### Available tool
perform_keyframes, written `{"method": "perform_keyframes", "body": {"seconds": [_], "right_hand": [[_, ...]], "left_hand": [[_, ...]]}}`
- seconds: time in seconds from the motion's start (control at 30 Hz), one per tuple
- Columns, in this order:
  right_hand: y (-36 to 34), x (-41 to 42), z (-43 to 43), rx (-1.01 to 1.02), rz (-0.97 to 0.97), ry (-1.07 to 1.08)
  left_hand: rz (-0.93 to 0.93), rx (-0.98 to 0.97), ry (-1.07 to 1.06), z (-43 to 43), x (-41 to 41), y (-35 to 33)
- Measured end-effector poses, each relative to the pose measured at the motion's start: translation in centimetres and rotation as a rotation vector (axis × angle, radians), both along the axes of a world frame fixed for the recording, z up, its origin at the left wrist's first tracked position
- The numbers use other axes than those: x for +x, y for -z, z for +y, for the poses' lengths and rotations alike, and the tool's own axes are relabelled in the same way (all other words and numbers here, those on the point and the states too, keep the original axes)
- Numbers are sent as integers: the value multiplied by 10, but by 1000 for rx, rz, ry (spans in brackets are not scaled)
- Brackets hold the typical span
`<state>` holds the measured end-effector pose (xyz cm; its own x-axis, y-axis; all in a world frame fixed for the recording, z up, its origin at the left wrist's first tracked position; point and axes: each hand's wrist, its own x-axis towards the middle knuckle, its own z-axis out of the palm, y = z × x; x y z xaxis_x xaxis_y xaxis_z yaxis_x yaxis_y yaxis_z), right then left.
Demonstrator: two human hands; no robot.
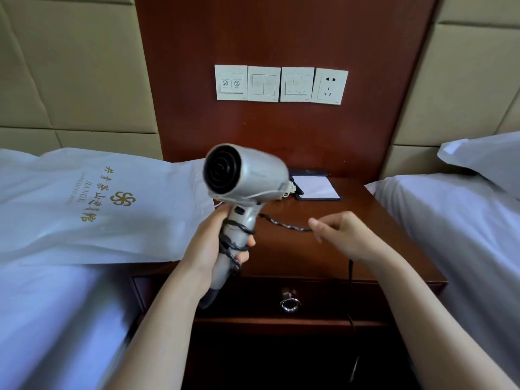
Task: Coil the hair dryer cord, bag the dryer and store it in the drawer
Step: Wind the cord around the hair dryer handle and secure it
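Note:
My left hand (209, 246) grips the handle of a silver hair dryer (247, 175), held upright over the left side of the nightstand. Several turns of the black cord (284, 225) are wound round the handle and my fingers. The cord runs right from the handle to my right hand (342, 235), which pinches it, then drops past the nightstand's front edge. A white bag (92, 204) with gold lettering lies flat on the left bed. The drawer (289, 298), with a metal ring pull, is closed below the nightstand top.
The wooden nightstand (380, 243) stands between two white beds, with a notepad in a dark holder (318, 187) at its back. Switch plates and a wall socket (330, 85) sit on the panel above. A pillow (486, 159) lies on the right bed.

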<state>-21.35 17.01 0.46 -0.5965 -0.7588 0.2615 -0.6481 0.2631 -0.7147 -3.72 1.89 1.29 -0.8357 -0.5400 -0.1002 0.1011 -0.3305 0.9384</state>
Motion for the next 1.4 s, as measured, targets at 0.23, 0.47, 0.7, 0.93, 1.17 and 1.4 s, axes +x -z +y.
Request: {"method": "perform_keyframes", "body": {"seconds": [0.23,0.47,0.7,0.93,1.17,1.4], "right_hand": [[-16,39,-4,402,130,-192],[-28,67,-7,485,202,-250],[-53,83,-7,210,382,-236],[-51,87,-12,67,445,-193],[-54,89,-10,68,390,-242],[-66,61,14,46,269,-177]], "left_hand": [[-67,28,-280,-11,1,9],[-198,-225,-310,-9,1,16],[-396,-737,-336,0,0,18],[-476,-923,-215,21,-7,17],[-438,-1011,-221,30,-10,16],[-433,-1138,-270,25,-12,15]]}}
